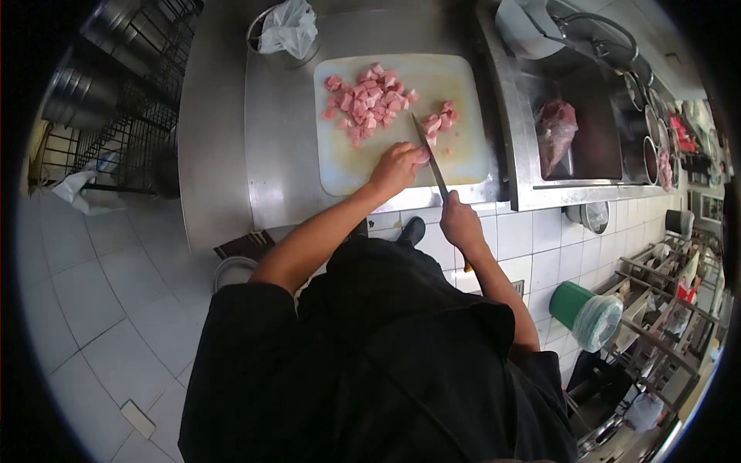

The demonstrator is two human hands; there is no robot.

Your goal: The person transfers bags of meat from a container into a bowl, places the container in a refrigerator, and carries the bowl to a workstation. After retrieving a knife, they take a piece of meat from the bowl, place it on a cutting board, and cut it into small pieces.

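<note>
My right hand [461, 221] is closed round the handle of a long kitchen knife [434, 160], whose blade points away from me over the white cutting board [340, 166]. Beside the blade, my left hand [397, 168] presses a piece of raw meat [421, 156] against the board with its fingers bent. Just beyond the knife lies a small cluster of cut meat [444, 118]. A larger heap of pink meat cubes [370, 99] covers the far left part of the board.
A metal pot [305, 55] with a plastic bag [289, 27] stands behind the board. To the right, a steel sink [590, 147] holds a large wrapped piece of meat [557, 131]. A green bin [570, 305] and wire shelving [139, 139] flank the counter.
</note>
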